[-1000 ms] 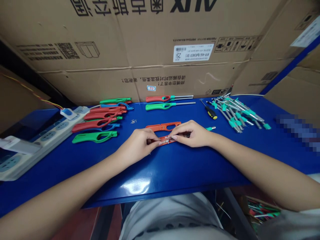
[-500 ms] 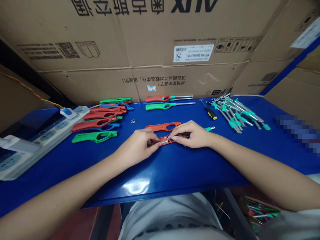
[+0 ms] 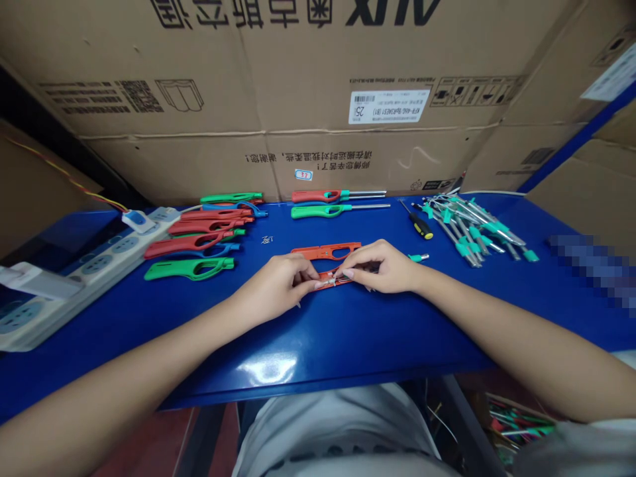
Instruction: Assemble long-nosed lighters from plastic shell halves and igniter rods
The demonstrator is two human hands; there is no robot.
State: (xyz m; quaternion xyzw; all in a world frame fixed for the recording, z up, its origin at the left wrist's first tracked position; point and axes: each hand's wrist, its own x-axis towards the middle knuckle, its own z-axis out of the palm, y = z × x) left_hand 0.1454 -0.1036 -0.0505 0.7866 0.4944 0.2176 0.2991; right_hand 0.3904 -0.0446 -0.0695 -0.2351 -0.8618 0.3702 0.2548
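Note:
An orange lighter handle half (image 3: 342, 281) lies on the table with its inside facing up, small metal and pale parts and thin wires in it. My left hand (image 3: 288, 277) is closed at its left end, thumb and forefinger pinching the casing edge by the metal part. From the other side my right hand (image 3: 380, 266) pinches at the thin wires, its curled fingers covering much of the casing. Just beyond lies the second orange handle half (image 3: 325, 252). A metal lighter tube (image 3: 422, 256) with a green collar sticks out past my right hand.
Red, green and blue lighter handles (image 3: 199, 245) lie at left beside a white power strip (image 3: 94, 278). Two lighters with tubes (image 3: 340, 211) lie at the back. A screwdriver (image 3: 420, 225), a pile of metal tubes (image 3: 477, 232) and small screws (image 3: 267, 240) are around. A cardboard box (image 3: 308, 119) stands behind.
The view has shifted slightly. Both hands stay at the orange handle half, with only small finger movement; the left fingers have spread a little below the thumb.

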